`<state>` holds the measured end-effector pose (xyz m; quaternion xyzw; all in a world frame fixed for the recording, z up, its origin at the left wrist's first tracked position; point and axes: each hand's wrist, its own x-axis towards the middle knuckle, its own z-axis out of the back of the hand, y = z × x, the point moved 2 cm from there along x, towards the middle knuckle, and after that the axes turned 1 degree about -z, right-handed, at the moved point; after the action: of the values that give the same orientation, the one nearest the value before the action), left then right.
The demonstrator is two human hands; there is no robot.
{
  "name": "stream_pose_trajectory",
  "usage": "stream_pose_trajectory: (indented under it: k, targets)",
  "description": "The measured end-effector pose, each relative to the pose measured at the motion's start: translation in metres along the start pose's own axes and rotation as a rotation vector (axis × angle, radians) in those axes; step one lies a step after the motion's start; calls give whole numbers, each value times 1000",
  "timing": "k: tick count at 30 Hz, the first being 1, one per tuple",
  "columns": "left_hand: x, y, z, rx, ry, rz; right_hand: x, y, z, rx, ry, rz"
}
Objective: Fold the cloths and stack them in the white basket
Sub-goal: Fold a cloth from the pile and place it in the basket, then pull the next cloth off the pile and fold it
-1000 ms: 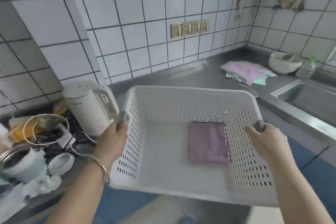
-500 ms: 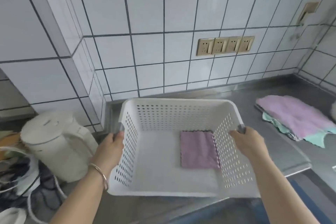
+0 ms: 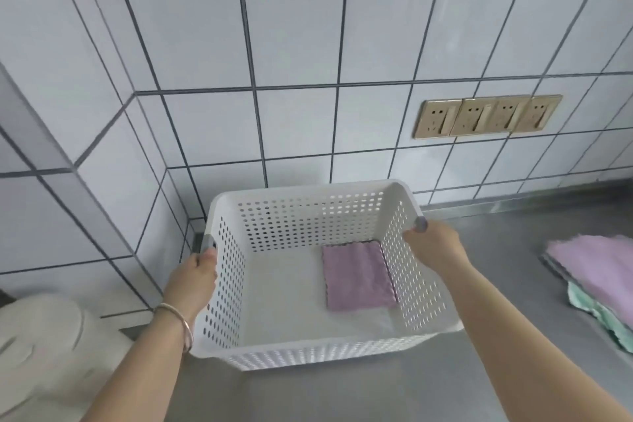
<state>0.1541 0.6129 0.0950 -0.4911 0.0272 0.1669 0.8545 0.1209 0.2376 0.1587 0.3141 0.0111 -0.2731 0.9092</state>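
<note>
Fingers of the left hand (image 3: 193,279) and right hand (image 3: 433,245) curl round the grey handles on either side of the white basket (image 3: 308,358), a perforated plastic tub on the steel counter (image 3: 376,394). Inside, a folded purple cloth (image 3: 358,281), fuzzy and scallop-edged, lies against the right wall. Unfolded cloths (image 3: 596,271) lie stacked to the right.

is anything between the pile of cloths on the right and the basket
Nothing visible does. The steel counter lies bare between the cloth pile and the white basket. Only the right hand, gripping the basket's near-side handle, is on that side.
</note>
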Motion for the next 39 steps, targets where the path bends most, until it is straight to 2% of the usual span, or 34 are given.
stream_pose_trajectory:
  k: [4,9,13,21,25,27,29,30,32,34,36,39]
  targets:
    - [30,-6,-10,-60,0,32,41,16,-14,-36,37,27]
    - [69,7,-15,-133,54,169,76,30,-34,-61,92,21]
    - [80,2,-16,-47,-30,112,91,35,-43,-1,116,8]
    - [69,-9,-10,-70,-5,162,96,44,-57,-34,68,10]
    - [64,-12,-9,-54,-47,154,95,49,-56,-4,42,12]
    - [55,-23,-8,84,-105,103,93,47,-52,5,57,6]
    - [47,-35,-2,298,-264,14,89,46,-47,1,22,36]
    - [42,-42,-1,370,-339,-25,86,45,-42,11,-49,71]
    - [18,-74,-8,362,-441,-223,72,40,-30,77,-230,174]
    - [-9,-112,-27,279,-409,-438,49,25,-20,123,-352,324]
    - [-36,-138,-47,213,-339,-566,25,4,-19,131,-403,457]
    - [-74,-167,-97,211,-182,-740,3,-59,-10,119,-432,446]
